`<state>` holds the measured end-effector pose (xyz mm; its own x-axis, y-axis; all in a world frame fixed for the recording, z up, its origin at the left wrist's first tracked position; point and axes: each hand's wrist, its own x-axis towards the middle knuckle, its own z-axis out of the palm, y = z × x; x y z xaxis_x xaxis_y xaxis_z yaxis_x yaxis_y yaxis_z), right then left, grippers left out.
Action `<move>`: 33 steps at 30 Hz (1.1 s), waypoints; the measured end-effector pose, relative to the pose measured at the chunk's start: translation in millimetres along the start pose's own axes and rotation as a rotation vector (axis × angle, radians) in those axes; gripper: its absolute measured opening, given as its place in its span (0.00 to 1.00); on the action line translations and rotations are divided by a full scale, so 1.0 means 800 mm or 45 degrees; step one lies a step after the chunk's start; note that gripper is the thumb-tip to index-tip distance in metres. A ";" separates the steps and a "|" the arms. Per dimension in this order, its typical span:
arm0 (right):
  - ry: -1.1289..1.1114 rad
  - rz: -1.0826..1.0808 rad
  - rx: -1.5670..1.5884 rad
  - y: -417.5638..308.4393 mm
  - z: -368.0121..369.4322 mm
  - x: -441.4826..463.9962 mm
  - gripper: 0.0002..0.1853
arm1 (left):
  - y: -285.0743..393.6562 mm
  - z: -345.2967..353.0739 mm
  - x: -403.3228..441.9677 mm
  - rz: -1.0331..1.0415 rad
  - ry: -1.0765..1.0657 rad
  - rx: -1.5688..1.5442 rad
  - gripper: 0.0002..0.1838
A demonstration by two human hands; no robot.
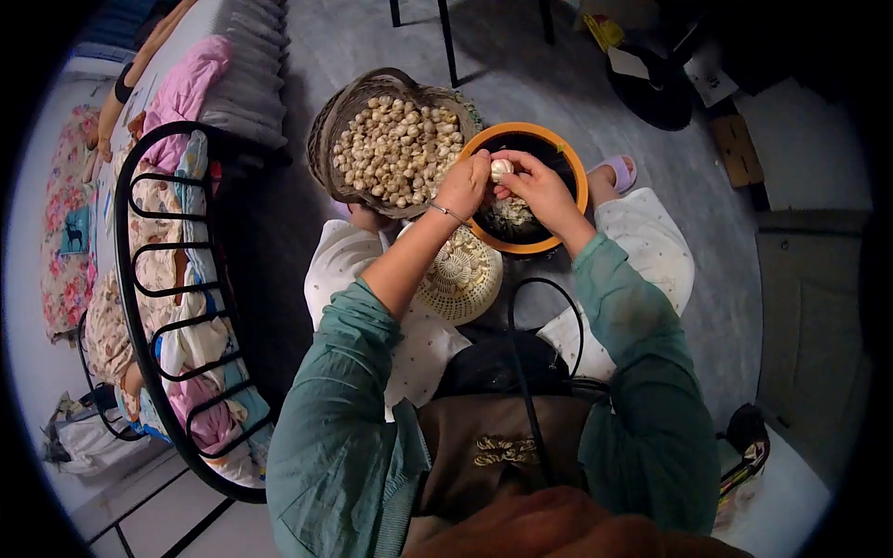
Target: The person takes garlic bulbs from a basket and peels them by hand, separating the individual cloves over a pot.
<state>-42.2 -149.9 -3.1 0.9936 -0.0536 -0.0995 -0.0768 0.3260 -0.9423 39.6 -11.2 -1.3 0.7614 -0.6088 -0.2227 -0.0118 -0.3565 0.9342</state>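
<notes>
Over an orange-rimmed bucket, my two hands meet around one whitish garlic bulb. My right hand has its thumb and fingers closed on the bulb. My left hand has its fingers pinched together at the bulb's left side; whether it grips the bulb or a bit of skin is too small to tell. Pale peelings lie inside the bucket. To the left, a woven basket holds many small garlic bulbs. Below it, a cream perforated plastic basket contains some pale pieces.
At the left stands a bed with a black metal frame and heaped bedding. Another person's arm rests on it. Black furniture legs stand beyond the basket. A round black object and a cardboard piece are at upper right.
</notes>
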 end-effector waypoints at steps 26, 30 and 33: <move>0.071 0.108 0.177 0.020 0.000 0.001 0.12 | 0.010 0.002 -0.001 0.138 0.017 0.609 0.26; -0.006 0.133 0.256 0.015 0.004 -0.003 0.13 | 0.009 0.009 -0.006 0.231 0.095 0.465 0.25; -0.035 0.160 0.364 0.007 0.010 -0.009 0.15 | 0.017 0.012 -0.012 0.139 0.201 0.326 0.24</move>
<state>-48.7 -140.3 -4.8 0.9800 0.0281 -0.1971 -0.1765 0.5809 -0.7946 25.9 -16.9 11.2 0.8375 -0.5431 -0.0600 -0.2468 -0.4739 0.8453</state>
